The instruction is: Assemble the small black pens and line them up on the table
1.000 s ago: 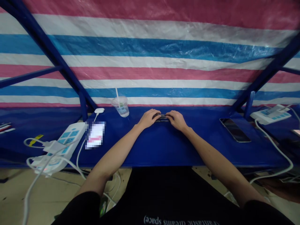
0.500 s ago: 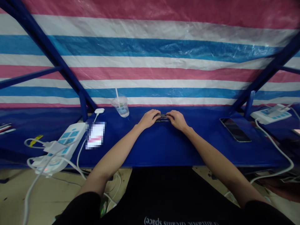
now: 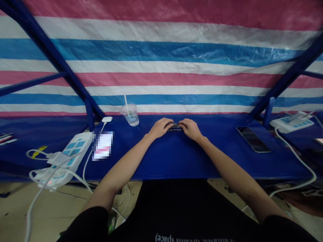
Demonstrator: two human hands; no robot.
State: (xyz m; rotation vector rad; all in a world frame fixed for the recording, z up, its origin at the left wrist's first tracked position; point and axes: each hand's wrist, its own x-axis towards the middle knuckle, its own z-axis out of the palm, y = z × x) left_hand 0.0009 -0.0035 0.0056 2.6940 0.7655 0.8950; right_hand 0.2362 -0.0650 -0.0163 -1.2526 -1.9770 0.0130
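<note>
Both my hands rest on the blue table (image 3: 176, 158) near its far edge. My left hand (image 3: 160, 127) and my right hand (image 3: 190, 129) curl their fingers round the two ends of a small dark flat object (image 3: 175, 127) that lies between them. Most of that object is hidden by my fingers, so I cannot name it. My forearms reach straight forward from the near edge.
A clear plastic cup with a straw (image 3: 129, 114) stands left of my hands. Further left lie a blurred-out phone (image 3: 102, 145), a white charger (image 3: 107, 119) and a white power strip (image 3: 63, 158) with cables. A dark phone (image 3: 253, 139) and another power strip (image 3: 291, 123) lie right. A striped tarp hangs behind.
</note>
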